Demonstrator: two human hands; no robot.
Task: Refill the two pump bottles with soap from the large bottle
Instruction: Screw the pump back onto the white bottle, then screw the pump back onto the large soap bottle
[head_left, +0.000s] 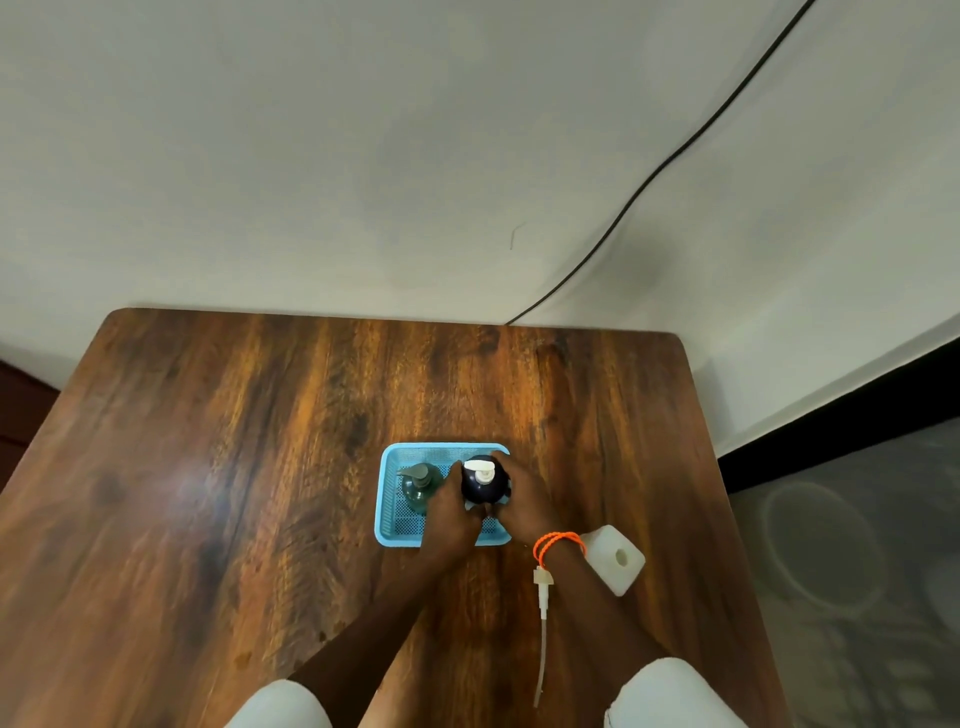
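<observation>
both forearms reach forward over the wooden table (260, 467) and meet at a dark pump bottle (483, 488) with a white pump head, which stands upright in the right half of a light blue mesh tray (387, 488). the left hand (449, 514) curls around the bottle's left side and the right hand (522, 501) wraps its right side, fingertips reaching past the far edge — the bottle is clasped between them. an orange cord bracelet (558, 543) circles the right wrist. in the tray's left half stands a green pump bottle (418, 491), upright, just beside the left hand. the large white bottle (615, 558) sits on the table right of the right wrist, its mouth uncapped, and a loose white pump with its long tube (543, 613) lies on the table between the forearms.
</observation>
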